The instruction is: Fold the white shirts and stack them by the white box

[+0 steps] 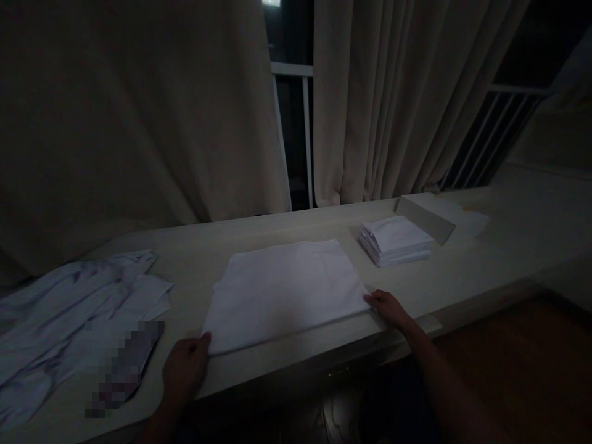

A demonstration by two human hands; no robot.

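Note:
A white cloth [287,293] lies flat on the pale tabletop, folded into a rough rectangle. At its near left corner my left hand [186,365] is closed, pinching the edge between thumb and fingers. My right hand [385,307] grips the near right corner in the same way. Beyond my right hand sits a neat stack of folded white cloths [396,239]. To the left of the flat cloth, a loose heap of rumpled white cloths [87,314] spreads over the table.
A blurred-out, phone-like flat object [127,370] lies beside the heap, near my left hand. An open white box or folder [430,216] stands behind the stack. Beige curtains [370,98] hang along the back. The table's front edge [296,367] runs close to both wrists.

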